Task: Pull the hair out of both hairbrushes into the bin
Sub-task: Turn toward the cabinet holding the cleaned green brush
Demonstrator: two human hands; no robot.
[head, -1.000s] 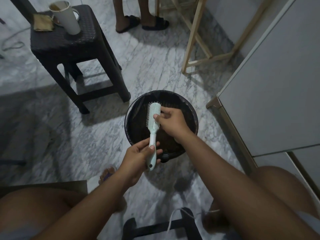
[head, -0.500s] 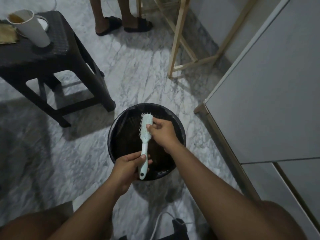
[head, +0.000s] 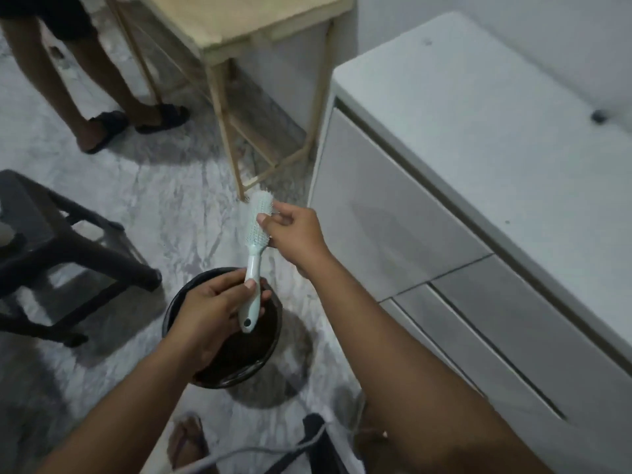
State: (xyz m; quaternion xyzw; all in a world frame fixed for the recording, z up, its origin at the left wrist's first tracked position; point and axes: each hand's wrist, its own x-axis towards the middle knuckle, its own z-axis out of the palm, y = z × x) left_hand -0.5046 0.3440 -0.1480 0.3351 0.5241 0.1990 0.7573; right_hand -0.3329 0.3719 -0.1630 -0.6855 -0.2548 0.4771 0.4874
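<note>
A pale mint hairbrush (head: 255, 234) stands nearly upright, head up, above the far edge of the round black bin (head: 270, 354) on the floor. My left hand (head: 215, 309) grips its handle, thumb across the front, right over the bin. My right hand (head: 294, 230) is at the brush head's right side, with thumb and fingers curled and pinching at the bristles. Any hair between the fingers is too fine to see. Only one brush is in view.
A black plastic stool (head: 51, 241) stands at left. A light wooden table (head: 246, 32) is behind the bin, with a white cabinet (head: 478, 172) along the right. Another person's legs in black sandals (head: 106, 128) stand at the upper left. A cable (head: 246, 453) lies near my feet.
The view has tilted up and the bin now sits lower in frame. Both hands lifted the brush toward the bin's far edge, and its head now shows against the floor.
</note>
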